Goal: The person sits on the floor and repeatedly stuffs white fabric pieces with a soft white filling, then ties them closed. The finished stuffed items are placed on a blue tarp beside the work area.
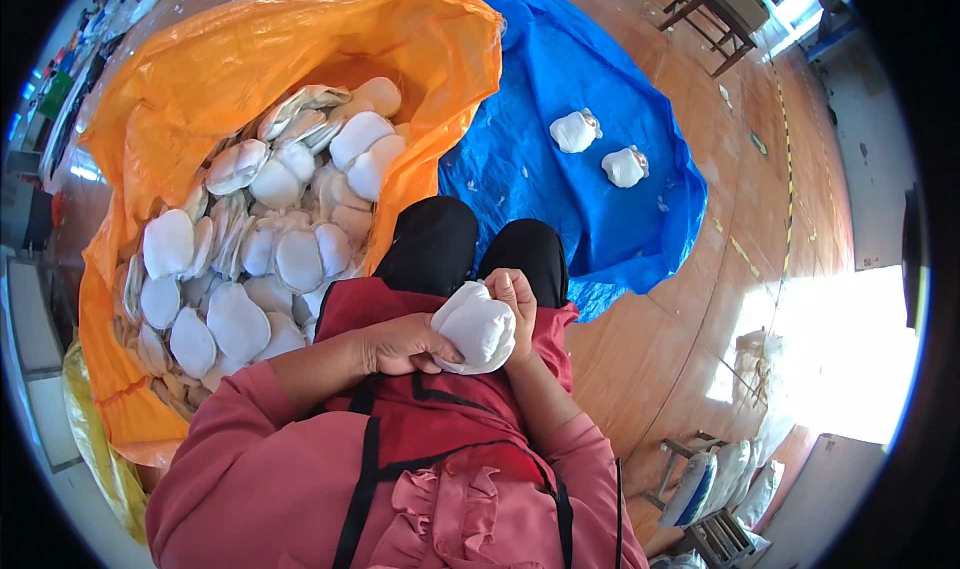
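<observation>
Over my lap I hold a rounded white padded cloth piece [476, 324], puffy and creased. My left hand [408, 345] grips its lower left side, the thumb lying on the cloth. On its right edge, the fingers of my right hand [514, 307] are bent and pinched against the fabric. Whether the piece has an opening there I cannot tell. To my left, a big orange sack [290, 44] stands wide with many flat white oval cloth pieces [238, 324] heaped inside. Two plump white bundles [575, 131] lie on the blue sheet [540, 59] ahead on the right.
A wooden chair [715, 19] stands at the far right on the brown floor [740, 199]. Stuffed white bags [730, 474] and a small stool [722, 539] are at the lower right. A yellow bag [95, 439] sits beside the orange sack.
</observation>
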The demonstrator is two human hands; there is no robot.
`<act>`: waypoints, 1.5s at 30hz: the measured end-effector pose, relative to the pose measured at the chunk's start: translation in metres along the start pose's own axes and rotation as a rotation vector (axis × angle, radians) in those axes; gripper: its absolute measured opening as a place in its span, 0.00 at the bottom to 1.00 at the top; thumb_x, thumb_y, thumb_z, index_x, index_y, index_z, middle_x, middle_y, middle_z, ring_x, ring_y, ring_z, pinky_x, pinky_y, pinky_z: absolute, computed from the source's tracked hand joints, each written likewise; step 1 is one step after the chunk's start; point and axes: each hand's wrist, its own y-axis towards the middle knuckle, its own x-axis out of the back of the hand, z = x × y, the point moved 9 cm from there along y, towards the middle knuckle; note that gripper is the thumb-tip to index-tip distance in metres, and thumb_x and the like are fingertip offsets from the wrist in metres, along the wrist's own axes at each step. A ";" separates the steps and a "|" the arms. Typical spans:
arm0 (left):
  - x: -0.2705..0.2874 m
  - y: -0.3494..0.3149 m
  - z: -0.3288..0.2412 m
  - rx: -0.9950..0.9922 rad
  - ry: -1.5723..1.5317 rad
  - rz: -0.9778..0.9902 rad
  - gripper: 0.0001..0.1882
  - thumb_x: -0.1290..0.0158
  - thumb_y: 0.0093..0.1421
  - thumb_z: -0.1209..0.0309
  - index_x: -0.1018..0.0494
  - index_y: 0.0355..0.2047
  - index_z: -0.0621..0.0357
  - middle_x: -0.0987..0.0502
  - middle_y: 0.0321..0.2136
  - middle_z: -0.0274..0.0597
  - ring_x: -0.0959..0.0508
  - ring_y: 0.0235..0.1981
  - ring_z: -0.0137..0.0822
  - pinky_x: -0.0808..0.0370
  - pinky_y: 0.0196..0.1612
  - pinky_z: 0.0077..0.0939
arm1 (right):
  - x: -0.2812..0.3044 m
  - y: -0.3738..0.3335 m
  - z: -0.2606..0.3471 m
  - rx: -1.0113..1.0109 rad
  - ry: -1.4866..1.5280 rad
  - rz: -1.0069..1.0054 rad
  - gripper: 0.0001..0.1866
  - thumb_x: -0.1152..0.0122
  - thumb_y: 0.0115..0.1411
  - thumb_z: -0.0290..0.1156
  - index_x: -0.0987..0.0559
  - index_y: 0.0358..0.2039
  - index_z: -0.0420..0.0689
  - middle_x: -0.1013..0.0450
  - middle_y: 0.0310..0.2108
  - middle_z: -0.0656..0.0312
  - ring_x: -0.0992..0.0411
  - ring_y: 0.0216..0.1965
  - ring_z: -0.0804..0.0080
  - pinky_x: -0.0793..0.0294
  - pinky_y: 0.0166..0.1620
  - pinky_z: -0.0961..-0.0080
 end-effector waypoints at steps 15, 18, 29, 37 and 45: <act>0.000 0.003 -0.024 -0.295 -0.199 -0.016 0.17 0.39 0.59 0.76 0.27 0.48 0.56 0.24 0.41 0.35 0.28 0.36 0.25 0.32 0.34 0.19 | 0.016 0.016 -0.006 -0.093 -0.010 -0.042 0.15 0.52 0.73 0.40 0.25 0.35 0.44 0.32 0.28 0.71 0.37 0.30 0.86 0.36 0.33 0.86; 0.014 0.003 -0.028 -0.447 -0.080 -0.191 0.19 0.38 0.58 0.75 0.27 0.50 0.58 0.23 0.45 0.36 0.24 0.43 0.30 0.27 0.45 0.25 | 0.016 0.011 -0.015 -0.191 -0.027 -0.090 0.17 0.55 0.73 0.43 0.25 0.33 0.45 0.31 0.29 0.70 0.36 0.31 0.85 0.35 0.34 0.85; -0.023 0.011 -0.048 -0.671 0.254 -0.313 0.30 0.35 0.57 0.63 0.33 0.56 0.58 0.25 0.46 0.34 0.27 0.49 0.28 0.30 0.52 0.26 | 0.031 0.010 -0.026 0.167 0.053 -0.232 0.11 0.50 0.67 0.37 0.33 0.29 0.47 0.34 0.27 0.64 0.31 0.31 0.73 0.28 0.37 0.71; -0.011 0.030 -0.030 -0.518 0.116 -0.211 0.26 0.38 0.60 0.63 0.30 0.55 0.59 0.24 0.49 0.34 0.28 0.54 0.31 0.34 0.59 0.27 | 0.082 0.024 -0.055 0.068 0.201 -0.250 0.23 0.59 0.72 0.47 0.24 0.28 0.46 0.26 0.27 0.61 0.24 0.32 0.64 0.23 0.39 0.63; -0.015 0.035 -0.024 -0.546 -0.004 0.006 0.27 0.40 0.62 0.63 0.33 0.59 0.57 0.26 0.51 0.33 0.31 0.57 0.31 0.38 0.61 0.27 | 0.095 0.035 -0.053 0.122 0.117 -0.115 0.15 0.49 0.69 0.38 0.23 0.32 0.40 0.23 0.31 0.60 0.23 0.34 0.68 0.21 0.39 0.68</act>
